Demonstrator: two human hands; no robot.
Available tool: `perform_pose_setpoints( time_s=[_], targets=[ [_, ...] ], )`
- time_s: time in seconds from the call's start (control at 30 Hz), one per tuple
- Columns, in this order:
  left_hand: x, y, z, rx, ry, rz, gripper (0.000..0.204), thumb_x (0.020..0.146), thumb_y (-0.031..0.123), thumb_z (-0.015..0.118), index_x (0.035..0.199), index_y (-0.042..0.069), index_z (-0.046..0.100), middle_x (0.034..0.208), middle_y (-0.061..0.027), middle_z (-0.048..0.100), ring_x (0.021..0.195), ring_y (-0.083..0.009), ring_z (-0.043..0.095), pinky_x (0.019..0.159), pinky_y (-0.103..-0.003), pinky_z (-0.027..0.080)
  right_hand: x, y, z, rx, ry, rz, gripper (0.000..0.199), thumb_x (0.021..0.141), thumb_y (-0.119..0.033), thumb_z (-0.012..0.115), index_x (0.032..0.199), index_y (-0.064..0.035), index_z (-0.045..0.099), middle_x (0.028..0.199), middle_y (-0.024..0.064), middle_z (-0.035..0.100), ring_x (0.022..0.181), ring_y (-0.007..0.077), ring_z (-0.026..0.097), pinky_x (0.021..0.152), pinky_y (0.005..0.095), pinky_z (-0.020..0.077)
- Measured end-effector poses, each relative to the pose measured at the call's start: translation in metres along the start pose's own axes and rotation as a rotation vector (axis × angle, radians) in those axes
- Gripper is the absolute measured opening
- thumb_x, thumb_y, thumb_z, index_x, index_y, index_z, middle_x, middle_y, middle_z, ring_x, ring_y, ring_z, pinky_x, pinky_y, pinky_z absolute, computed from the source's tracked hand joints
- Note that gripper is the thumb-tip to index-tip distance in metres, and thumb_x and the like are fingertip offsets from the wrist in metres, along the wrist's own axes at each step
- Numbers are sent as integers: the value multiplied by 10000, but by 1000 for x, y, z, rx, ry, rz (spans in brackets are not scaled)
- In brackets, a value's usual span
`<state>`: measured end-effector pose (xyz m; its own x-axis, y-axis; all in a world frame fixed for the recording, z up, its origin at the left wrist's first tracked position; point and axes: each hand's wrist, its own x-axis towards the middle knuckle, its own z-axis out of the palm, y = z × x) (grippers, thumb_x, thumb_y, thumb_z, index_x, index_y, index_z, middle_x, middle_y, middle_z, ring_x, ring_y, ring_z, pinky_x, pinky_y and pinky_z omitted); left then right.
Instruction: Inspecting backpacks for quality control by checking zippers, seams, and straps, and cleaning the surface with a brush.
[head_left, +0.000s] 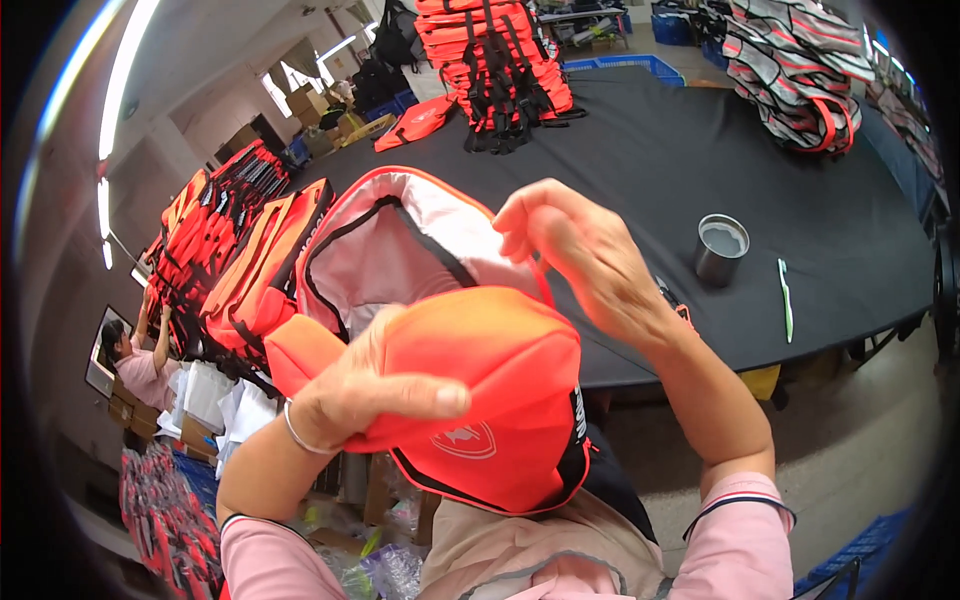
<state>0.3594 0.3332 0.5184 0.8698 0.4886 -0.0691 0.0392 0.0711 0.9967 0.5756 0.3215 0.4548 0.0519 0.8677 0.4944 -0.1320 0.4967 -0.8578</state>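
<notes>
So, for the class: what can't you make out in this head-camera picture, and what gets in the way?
All in the head view:
Orange bag: its inside bottom is hidden by its own folded-over front.
Left hand: most fingers are hidden behind the bag's fabric.
Right hand: its own curl obscures whether the fingertips touch the bag.
Small dark item: partly covered by the right forearm.
Blue object: cut off by the picture's dark rim.

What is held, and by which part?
Orange bag, by the left side of its logo panel, in the left grip; unclear for the right grip.
</notes>
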Motion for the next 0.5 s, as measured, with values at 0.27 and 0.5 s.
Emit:
perform_pose_setpoints(
  time_s=[0.27, 0.5],
  targets=[
    [-19, 50, -112, 1202, 320, 187, 605, 961, 559, 518, 1016, -11, 712, 841, -85, 676, 844, -129, 622, 800, -321, 483, -43, -17, -2, -461, 105, -387, 317, 729, -226, 874, 824, 5, 677, 705, 29, 633, 593, 90, 563, 535, 241, 433],
    [-54, -5, -181, 582, 233, 226, 406, 933, 388, 672, 1073, 7, 673, 875, 80, 569, 779, -23, 485, 666, -234, 415, -17, 12, -68, -410, 327, -375, 445, 813, -396, 802, 816, 9, 616, 715, -54, 482, 665, 45, 425, 595, 211, 355]
  ],
)
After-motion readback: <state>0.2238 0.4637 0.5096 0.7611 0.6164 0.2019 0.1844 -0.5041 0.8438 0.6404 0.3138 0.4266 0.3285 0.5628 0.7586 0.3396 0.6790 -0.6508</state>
